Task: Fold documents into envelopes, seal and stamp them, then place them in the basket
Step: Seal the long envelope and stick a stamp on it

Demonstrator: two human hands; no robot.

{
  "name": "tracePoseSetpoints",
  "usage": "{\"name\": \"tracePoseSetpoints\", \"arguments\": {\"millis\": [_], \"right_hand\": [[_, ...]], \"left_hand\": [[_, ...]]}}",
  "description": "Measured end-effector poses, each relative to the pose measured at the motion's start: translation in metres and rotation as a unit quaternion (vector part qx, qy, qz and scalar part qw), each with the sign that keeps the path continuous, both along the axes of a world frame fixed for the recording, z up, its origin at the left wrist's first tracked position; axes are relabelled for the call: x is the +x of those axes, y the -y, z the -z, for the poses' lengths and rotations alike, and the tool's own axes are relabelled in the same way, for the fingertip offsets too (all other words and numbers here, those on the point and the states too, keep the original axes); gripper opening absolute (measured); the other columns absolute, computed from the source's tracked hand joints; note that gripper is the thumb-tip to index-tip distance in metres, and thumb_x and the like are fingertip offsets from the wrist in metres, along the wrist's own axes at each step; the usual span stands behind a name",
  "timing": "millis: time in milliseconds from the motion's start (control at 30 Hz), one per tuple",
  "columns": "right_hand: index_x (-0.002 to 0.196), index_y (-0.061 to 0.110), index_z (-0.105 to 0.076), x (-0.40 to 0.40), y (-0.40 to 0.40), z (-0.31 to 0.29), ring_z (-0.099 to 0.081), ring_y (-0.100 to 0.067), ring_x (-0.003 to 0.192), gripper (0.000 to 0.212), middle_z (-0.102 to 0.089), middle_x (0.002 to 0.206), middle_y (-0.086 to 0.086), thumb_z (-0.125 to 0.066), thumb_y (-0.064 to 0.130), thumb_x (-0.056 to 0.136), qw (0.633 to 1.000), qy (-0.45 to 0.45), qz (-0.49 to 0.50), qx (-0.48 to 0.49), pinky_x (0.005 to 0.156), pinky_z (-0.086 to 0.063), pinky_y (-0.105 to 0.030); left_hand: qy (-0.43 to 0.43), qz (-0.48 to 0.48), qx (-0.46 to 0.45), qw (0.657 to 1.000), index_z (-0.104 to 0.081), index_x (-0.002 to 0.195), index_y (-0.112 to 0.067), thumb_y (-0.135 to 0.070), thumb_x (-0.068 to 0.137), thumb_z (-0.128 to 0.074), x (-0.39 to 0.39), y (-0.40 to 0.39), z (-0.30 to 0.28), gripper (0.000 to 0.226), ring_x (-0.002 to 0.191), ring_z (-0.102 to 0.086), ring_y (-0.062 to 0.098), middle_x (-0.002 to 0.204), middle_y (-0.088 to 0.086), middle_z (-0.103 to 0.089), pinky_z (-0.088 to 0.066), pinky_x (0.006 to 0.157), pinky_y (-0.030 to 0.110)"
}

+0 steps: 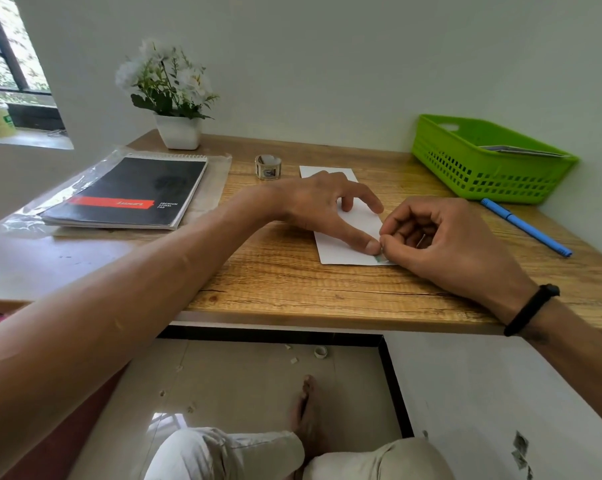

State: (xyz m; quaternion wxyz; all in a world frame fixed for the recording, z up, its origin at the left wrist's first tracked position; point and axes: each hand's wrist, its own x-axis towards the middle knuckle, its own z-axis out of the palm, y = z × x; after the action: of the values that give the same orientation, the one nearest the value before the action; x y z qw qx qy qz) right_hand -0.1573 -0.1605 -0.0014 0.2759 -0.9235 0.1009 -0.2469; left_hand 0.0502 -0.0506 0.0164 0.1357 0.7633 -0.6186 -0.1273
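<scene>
A white envelope point(341, 252) lies lengthwise on the wooden desk point(279, 282). My left hand point(322, 206) rests spread on it, thumb pressed near its front right corner. My right hand point(445, 242) is curled, its fingertips pinching a small greenish stamp point(380, 259) against that same corner. A small roll of stamps point(268, 167) stands beyond the envelope. The green plastic basket point(479, 174) sits at the back right with an envelope point(521, 149) lying inside it.
A black spiral pad point(133, 192) in clear plastic lies at the left. A white pot of flowers point(175, 98) stands at the back. A blue pen point(524, 226) lies in front of the basket. Paper scraps litter the floor under the desk.
</scene>
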Motion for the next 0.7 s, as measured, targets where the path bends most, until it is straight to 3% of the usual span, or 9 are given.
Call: {"name": "tracePoseSetpoints", "arguments": {"millis": [200,367,500,700], "right_hand": [[0.089,0.027,-0.074,-0.002,-0.003,-0.001,-0.063,-0.004,0.068,0.008,-0.069,0.075,0.011,-0.078,0.022,0.085,0.999,-0.005,-0.007,-0.047,0.056,-0.048,-0.012],[0.087,0.031,-0.072,-0.008,-0.001,0.002,-0.058,-0.006,0.061,0.004,-0.062,0.061,0.009,-0.076,0.033,0.087,0.991,-0.037,0.019,-0.127,0.053,-0.041,-0.015],[0.088,0.03,-0.074,-0.014,0.006,0.0,-0.057,-0.002,0.057,0.007,-0.065,0.062,0.008,-0.08,0.027,0.085,0.998,-0.038,0.032,-0.049,0.051,-0.044,-0.016],[0.089,0.03,-0.076,-0.015,0.014,0.0,-0.068,-0.013,0.072,0.007,-0.073,0.076,0.008,-0.081,0.026,0.086,0.997,-0.018,0.063,0.042,0.063,-0.058,-0.025]], "left_hand": [[0.009,0.004,0.01,1.0,-0.047,0.141,-0.057,-0.085,0.067,-0.065,0.001,0.001,0.0,0.081,0.109,-0.044,0.012,0.114,-0.018,-0.048,-0.04,0.09,0.036],[0.011,0.002,0.005,1.0,-0.047,0.14,-0.058,-0.08,0.074,-0.068,0.001,0.0,0.001,0.073,0.112,-0.043,0.015,0.113,-0.02,-0.047,-0.039,0.092,0.037],[0.014,0.001,0.004,1.0,-0.046,0.139,-0.059,-0.08,0.074,-0.068,0.0,0.001,0.001,0.072,0.11,-0.043,0.013,0.115,-0.018,-0.048,-0.041,0.092,0.037],[0.012,0.002,0.008,1.0,-0.046,0.138,-0.061,-0.083,0.072,-0.067,0.003,0.002,0.002,0.073,0.109,-0.043,0.01,0.114,-0.023,-0.047,-0.042,0.093,0.036]]}}
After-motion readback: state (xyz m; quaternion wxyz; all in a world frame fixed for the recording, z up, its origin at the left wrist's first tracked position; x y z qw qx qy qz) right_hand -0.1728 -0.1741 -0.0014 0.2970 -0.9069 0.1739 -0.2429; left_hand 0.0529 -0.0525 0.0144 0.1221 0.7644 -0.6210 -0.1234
